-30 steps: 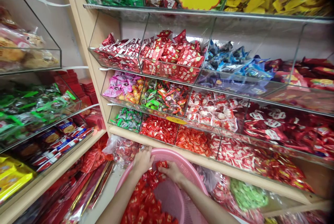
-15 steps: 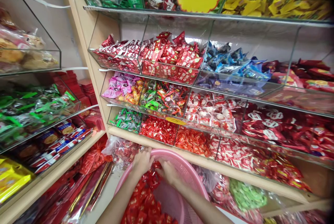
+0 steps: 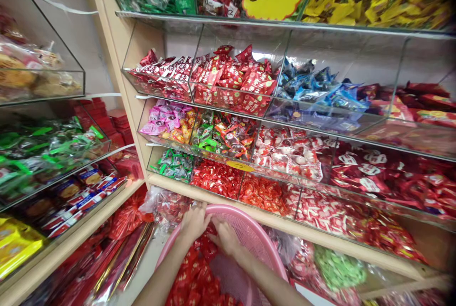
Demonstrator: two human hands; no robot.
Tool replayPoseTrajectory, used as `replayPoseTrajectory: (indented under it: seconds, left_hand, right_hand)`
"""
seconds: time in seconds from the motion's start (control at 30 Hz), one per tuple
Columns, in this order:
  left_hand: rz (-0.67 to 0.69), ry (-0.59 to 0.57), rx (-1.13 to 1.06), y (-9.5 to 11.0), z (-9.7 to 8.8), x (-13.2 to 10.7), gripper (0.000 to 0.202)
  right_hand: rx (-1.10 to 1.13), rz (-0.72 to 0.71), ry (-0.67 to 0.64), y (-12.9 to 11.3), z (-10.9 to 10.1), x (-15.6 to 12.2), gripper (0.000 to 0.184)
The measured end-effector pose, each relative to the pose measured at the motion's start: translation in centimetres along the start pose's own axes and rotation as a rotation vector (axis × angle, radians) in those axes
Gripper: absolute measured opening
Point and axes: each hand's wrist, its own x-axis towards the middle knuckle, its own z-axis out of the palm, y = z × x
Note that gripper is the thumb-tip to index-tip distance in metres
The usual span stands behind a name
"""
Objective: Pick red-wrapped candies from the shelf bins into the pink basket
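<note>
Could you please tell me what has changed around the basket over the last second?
The right hand slid left over the red candies and now lies close beside the left hand. The left hand stayed at the far rim of the pink basket, and the basket itself has not moved.

Pink basket [image 3: 249,230] cut off at bottom edge; fingertips of both hands buried in red candy packets [image 3: 194,277]; lower-right corner blurred.
</note>
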Motion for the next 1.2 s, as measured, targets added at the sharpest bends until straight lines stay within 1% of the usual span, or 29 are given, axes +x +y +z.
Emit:
replayPoseTrajectory:
  seconds: [0.1, 0.17, 0.27, 0.37, 0.43, 0.5, 0.57, 0.63, 0.73, 0.8, 0.97, 1.07, 1.2]
  left_hand:
    - [-0.005, 0.004, 0.001, 0.0, 0.0, 0.0, 0.037]
    - [-0.008, 0.004, 0.003, 0.1, -0.1, 0.0, 0.038]
    - [-0.009, 0.001, 0.004, 0.1, 0.0, 0.0, 0.038]
    - [-0.008, -0.002, 0.005, 0.1, 0.0, 0.1, 0.038]
    - [-0.010, -0.003, 0.007, 0.1, 0.1, 0.1, 0.038]
    - [-0.010, -0.003, 0.009, 0.0, 0.1, 0.1, 0.037]
    - [-0.006, 0.001, 0.011, 0.0, 0.2, 0.1, 0.035]
    - [-0.001, 0.007, 0.011, -0.1, 0.2, 0.1, 0.034]
    - [0.003, 0.017, 0.011, -0.2, 0.3, 0.1, 0.035]
    - [0.005, 0.022, 0.012, -0.2, 0.3, 0.1, 0.036]
    - [0.005, 0.026, 0.014, -0.4, 0.4, 0.0, 0.035]
    - [0.000, 0.025, 0.013, -0.4, 0.3, 0.0, 0.036]
    - [-0.007, 0.016, 0.010, -0.3, 0.2, -0.1, 0.035]
  right_hand:
    - [-0.013, -0.003, -0.002, -0.3, -0.8, -0.5, 0.053]
    - [-0.018, -0.012, -0.014, -0.6, -1.5, -0.8, 0.050]
    - [-0.031, -0.036, -0.012, -1.2, -3.1, -0.9, 0.037]
    - [-0.085, -0.012, 0.051, -2.0, -5.2, -0.3, 0.021]
    - [-0.145, 0.052, 0.112, -2.6, -6.8, 0.6, 0.018]
    - [-0.227, 0.157, 0.156, -3.0, -8.3, 1.7, 0.019]
    - [-0.321, 0.266, 0.174, -3.1, -9.5, 2.9, 0.026]
    - [-0.409, 0.343, 0.177, -3.0, -10.3, 4.0, 0.036]
    - [-0.478, 0.380, 0.158, -2.7, -10.6, 5.3, 0.049]
    - [-0.476, 0.392, 0.126, -2.5, -10.4, 5.9, 0.052]
    - [-0.406, 0.420, 0.059, -2.3, -9.8, 6.4, 0.045]
    - [-0.371, 0.416, 0.062, -2.1, -9.9, 6.4, 0.038]
    - [-0.361, 0.404, 0.077, -1.8, -10.6, 6.6, 0.031]
